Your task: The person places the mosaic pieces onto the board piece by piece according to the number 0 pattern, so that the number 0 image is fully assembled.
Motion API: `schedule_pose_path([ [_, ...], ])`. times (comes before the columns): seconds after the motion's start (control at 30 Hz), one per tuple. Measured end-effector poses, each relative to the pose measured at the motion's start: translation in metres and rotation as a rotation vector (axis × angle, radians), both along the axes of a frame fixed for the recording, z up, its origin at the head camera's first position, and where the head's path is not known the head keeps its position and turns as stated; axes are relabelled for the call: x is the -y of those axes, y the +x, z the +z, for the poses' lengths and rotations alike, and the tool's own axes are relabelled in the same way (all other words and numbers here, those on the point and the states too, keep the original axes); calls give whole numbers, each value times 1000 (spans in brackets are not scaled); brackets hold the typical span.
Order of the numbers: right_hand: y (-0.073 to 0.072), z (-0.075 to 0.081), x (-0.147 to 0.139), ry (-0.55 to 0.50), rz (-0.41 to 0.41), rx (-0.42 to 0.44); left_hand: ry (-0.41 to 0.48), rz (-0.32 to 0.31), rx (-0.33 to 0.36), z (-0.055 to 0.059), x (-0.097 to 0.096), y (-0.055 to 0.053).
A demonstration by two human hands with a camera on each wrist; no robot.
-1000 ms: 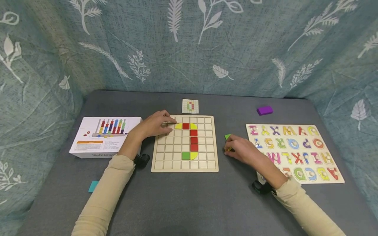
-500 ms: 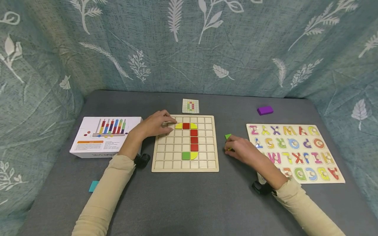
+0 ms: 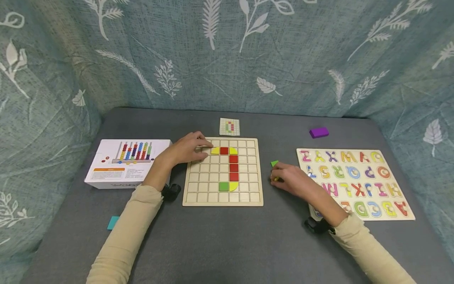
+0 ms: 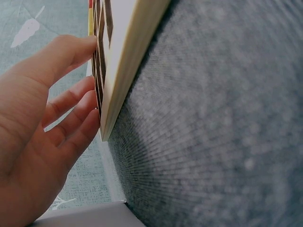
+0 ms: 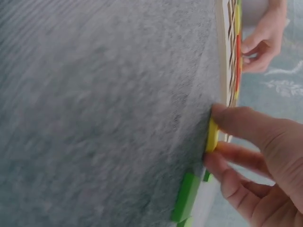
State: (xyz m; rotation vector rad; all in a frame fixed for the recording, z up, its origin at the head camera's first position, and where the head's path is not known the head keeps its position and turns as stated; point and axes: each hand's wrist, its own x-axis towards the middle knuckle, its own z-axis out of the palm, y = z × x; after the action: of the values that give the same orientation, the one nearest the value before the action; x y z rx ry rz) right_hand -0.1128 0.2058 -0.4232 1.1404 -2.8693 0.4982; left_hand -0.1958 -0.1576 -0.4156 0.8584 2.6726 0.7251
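My left hand rests its fingertips on the upper left of a wooden grid board, beside a yellow quarter-round piece. On the board, red squares run down one column, with yellow rounded pieces at the corners and a green square near the bottom. To the board's right, my right hand pinches a yellow piece between thumb and fingers at the table surface. Its full shape is hidden by the fingers. Green pieces lie close by.
Behind the board lies a small pattern card. An abacus box stands left, with a teal piece nearer the front. An alphabet puzzle board lies under the right forearm; a purple block sits behind it.
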Motion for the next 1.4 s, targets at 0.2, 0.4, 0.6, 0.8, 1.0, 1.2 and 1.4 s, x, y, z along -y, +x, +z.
schedule_pose_path([
  [0.2, 4, 1, 8, -81, 15, -3, -8, -10, 4, -2, 1, 0],
  [0.4, 9, 10, 57, -136, 206, 9, -5, -9, 8, 0, 2, 1],
  [0.6, 2, 12, 115, -108, 394, -60, -17, -4, 8, 3, 3, -1],
  [0.8, -9, 11, 146, -30, 432, -5, -23, 0, 18, 4, 0, -2],
  [1.0, -14, 10, 151, 4, 439, 6, -26, 4, 28, 4, -1, -2],
  [1.2, -15, 8, 148, 29, 436, 16, -32, 6, 29, 2, 1, -3],
  [1.4, -15, 9, 146, 47, 434, 7, -33, 7, 30, 0, 2, -2],
])
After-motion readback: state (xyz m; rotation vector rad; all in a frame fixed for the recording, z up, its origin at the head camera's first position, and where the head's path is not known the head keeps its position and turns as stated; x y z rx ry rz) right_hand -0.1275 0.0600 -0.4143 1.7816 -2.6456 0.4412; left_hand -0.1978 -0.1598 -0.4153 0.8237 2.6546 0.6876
